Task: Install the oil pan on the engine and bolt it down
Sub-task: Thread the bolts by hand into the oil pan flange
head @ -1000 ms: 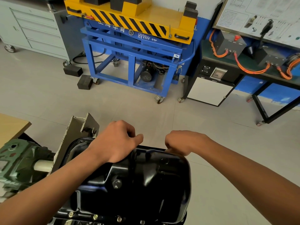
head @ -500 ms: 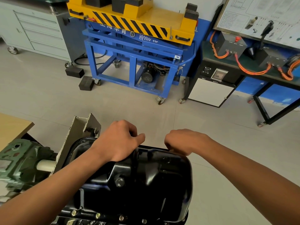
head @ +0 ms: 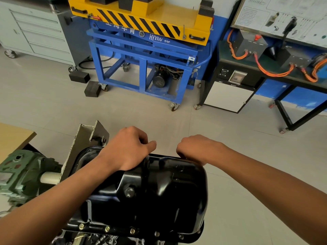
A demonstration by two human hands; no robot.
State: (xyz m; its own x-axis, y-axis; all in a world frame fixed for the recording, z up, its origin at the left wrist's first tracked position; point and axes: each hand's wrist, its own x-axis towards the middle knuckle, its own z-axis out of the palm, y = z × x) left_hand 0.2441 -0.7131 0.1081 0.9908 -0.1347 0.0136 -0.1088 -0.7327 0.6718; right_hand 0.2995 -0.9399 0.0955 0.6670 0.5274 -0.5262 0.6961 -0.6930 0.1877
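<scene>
- The oil pan (head: 159, 191) sits sump-up on the engine (head: 99, 239), just below the person. Its long axis runs left to right, and a row of bolts (head: 107, 228) shows on its near flange.
- The far flange, hidden behind the pan's far edge, is probably the next target; both hands are already there.
- The left hand (head: 127, 149) rests its heel on the pan, fingers curled and thumb pointing right.
- The right hand (head: 192, 149) curls down over the far edge.
- I cannot tell whether either of the 2 hands pinches a bolt.

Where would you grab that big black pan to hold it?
Probably by the far edge, reaching over from the near side, one hand at each end. The pan has a smooth, rounded, bulging body with nothing to pinch; its edge lets you hook on.
</scene>
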